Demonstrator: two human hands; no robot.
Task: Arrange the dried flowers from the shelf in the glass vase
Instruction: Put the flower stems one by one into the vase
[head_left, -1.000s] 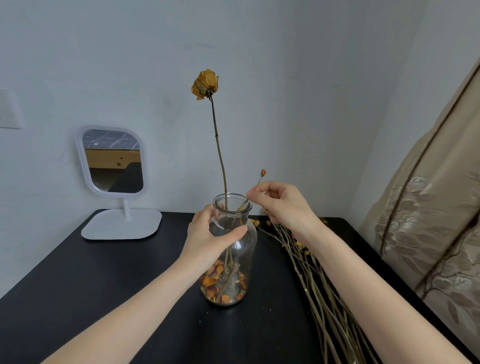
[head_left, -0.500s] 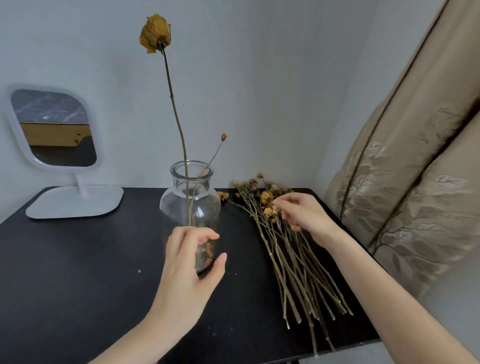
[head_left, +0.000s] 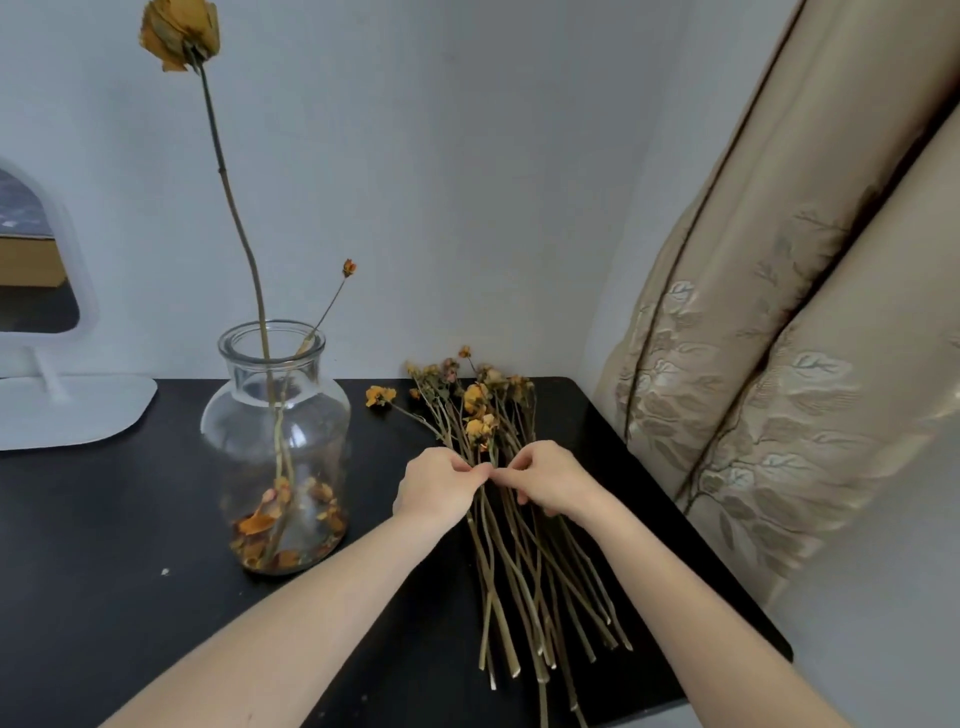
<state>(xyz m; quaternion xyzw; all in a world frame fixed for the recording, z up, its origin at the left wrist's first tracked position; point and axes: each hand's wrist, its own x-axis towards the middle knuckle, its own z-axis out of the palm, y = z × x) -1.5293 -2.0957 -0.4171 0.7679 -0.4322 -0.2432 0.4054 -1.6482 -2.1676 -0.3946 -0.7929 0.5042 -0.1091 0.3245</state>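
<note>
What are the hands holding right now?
Left hand: closed, pinching a stem among the dried flowers lying on the table.
Right hand: closed, pinching a stem in the same pile.

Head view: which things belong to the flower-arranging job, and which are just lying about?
Job: glass vase; tall dried rose and small sprig standing in it; loose dried flowers on the black table; left hand and right hand, both pinching stems in that pile.
Lying about: white mirror; beige curtain; white speck.
</note>
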